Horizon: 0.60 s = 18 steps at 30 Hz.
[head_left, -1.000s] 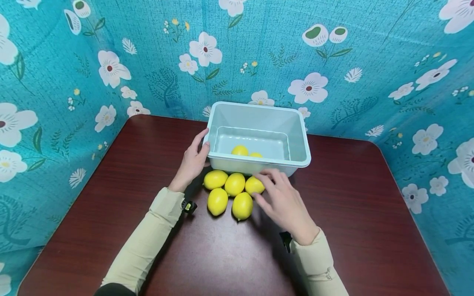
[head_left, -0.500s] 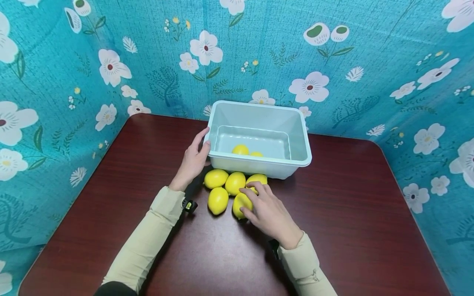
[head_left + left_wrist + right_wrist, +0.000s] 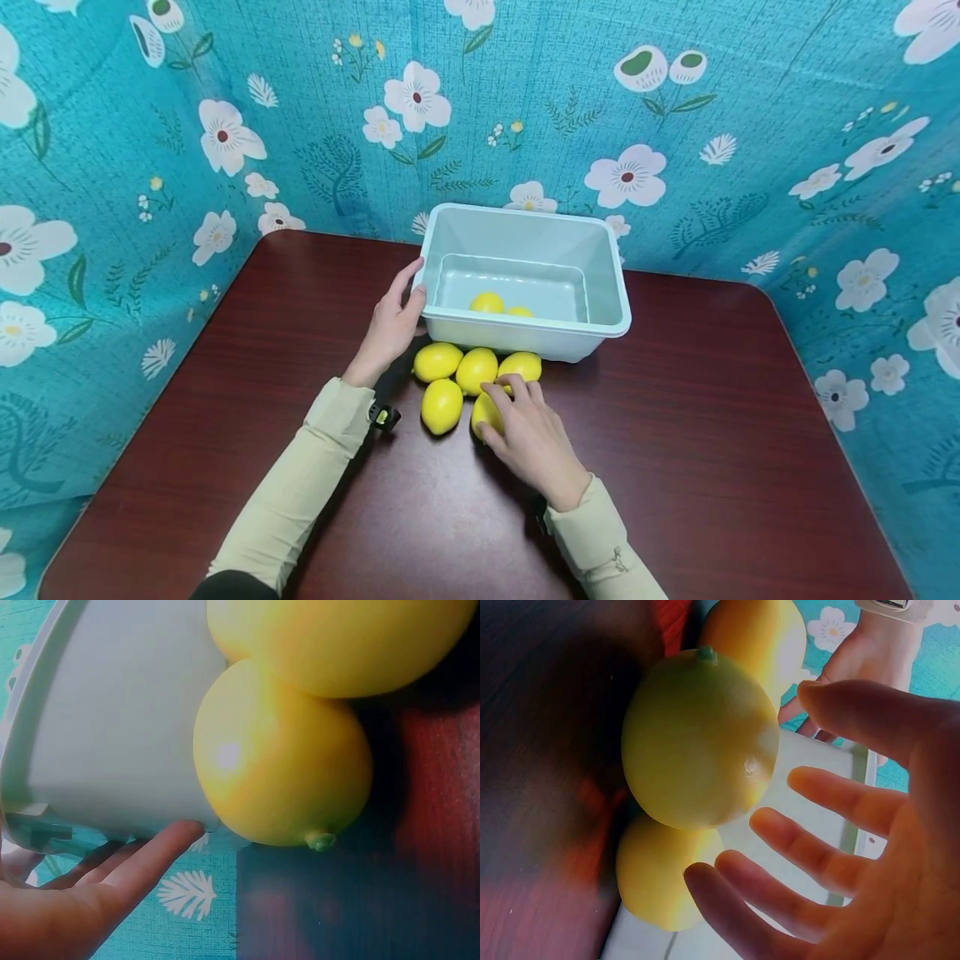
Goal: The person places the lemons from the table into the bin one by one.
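My left hand (image 3: 386,329) lies along the left end of a pale blue plastic bin (image 3: 517,337), its straight fingers at the rim. In the left wrist view, an extended finger (image 3: 154,859) touches the bin's lower edge, near a lemon (image 3: 285,757). Over the front right lemon (image 3: 483,414) hovers my right hand (image 3: 536,442), fingers spread and slightly bent. The right wrist view has a gap between those fingertips (image 3: 802,778) and the nearest lemon (image 3: 697,742). Another lemon (image 3: 442,407) lies to its left.
Several lemons (image 3: 476,372) form a row against the bin's front wall. Inside the bin, two lemons (image 3: 487,302) show above its front rim. The dark red-brown table (image 3: 720,417) ends at a blue flowered cloth (image 3: 525,100) behind and at both sides.
My right hand has come from the right lemon of the back row down and left to the front right lemon. My left hand keeps its place at the bin.
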{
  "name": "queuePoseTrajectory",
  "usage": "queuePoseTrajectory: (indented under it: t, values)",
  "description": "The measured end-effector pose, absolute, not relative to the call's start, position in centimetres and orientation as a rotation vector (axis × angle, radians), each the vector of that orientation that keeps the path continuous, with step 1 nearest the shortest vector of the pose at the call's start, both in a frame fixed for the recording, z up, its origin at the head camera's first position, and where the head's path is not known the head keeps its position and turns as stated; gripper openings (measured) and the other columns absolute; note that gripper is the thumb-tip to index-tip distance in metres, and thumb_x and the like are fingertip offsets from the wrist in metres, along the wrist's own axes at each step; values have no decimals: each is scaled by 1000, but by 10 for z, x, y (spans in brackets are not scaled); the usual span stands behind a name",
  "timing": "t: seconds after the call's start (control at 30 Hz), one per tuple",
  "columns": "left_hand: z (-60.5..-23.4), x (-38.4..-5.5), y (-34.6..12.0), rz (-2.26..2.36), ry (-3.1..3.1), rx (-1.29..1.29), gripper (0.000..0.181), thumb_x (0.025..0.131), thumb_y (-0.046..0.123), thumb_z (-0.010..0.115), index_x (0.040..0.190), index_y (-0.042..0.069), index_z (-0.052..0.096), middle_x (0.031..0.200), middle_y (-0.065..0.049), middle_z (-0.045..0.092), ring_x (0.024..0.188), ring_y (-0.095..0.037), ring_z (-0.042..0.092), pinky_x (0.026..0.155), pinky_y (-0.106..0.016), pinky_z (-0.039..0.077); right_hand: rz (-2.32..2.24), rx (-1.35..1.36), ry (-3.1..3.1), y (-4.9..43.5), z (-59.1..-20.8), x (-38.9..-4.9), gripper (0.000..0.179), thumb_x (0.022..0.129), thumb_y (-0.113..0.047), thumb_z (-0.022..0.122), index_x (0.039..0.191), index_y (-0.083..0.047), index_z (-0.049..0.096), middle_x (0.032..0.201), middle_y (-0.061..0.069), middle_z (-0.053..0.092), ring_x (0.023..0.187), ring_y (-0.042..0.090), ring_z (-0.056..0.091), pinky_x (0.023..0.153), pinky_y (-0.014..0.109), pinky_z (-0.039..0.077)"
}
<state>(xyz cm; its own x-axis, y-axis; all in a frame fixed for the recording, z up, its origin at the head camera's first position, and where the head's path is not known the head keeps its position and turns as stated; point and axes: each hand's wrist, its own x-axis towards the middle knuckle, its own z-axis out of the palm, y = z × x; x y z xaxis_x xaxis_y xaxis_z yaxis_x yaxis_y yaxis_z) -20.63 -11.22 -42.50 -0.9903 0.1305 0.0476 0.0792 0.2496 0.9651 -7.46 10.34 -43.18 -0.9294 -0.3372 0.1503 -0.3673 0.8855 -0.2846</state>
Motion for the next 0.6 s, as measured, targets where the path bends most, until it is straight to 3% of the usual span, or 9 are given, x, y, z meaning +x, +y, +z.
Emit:
queuePoseTrajectory:
  t: [0.27,0.6]
  values:
    - [-424,-205,-112,1884,2456,218,51,102,38,41,151,37,26,154,-8,35,120,-36,55,80,-53,56,452,585,-2960,103,-436,-76,45,85,-33,71,125,-13,62,127,6,56,106,28,51,69,38,53]
    - [-424,-206,-112,1896,2451,217,51,102,35,40,151,37,27,154,-7,35,119,-36,56,81,-53,56,432,615,-2964,104,-438,-77,35,86,-32,70,117,-15,65,122,5,56,103,26,51,64,35,50]
